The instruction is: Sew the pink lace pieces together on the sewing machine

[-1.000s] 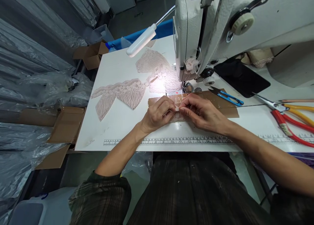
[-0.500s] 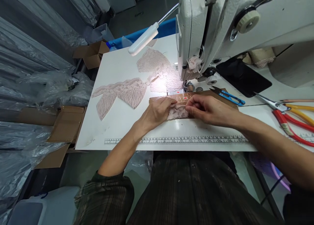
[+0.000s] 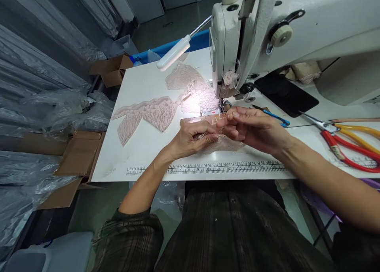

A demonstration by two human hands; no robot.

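In the head view my left hand (image 3: 191, 139) is closed, thumb against fingers, on the edge of a pale pink lace piece (image 3: 221, 145). The lace lies on the white table just in front of the sewing machine's needle area (image 3: 221, 104). My right hand (image 3: 255, 127) is raised over the right part of the lace, its fingertips pinched together. What they hold is too small or hidden to make out. Beneath both hands runs a brown plate (image 3: 192, 119), partly covered by them.
More lace pieces (image 3: 162, 113) lie to the left and behind, under a lamp (image 3: 173, 54). On the right are blue thread snips (image 3: 274, 117), a black phone-like slab (image 3: 287, 92) and red-and-yellow-handled scissors or pliers (image 3: 338, 145). A ruler strip (image 3: 208, 169) follows the front edge.
My right hand has lifted and turned, its fingertips now higher near the needle. My left hand has curled round the lace, which now spreads wider below the hands. The view has shifted slightly.
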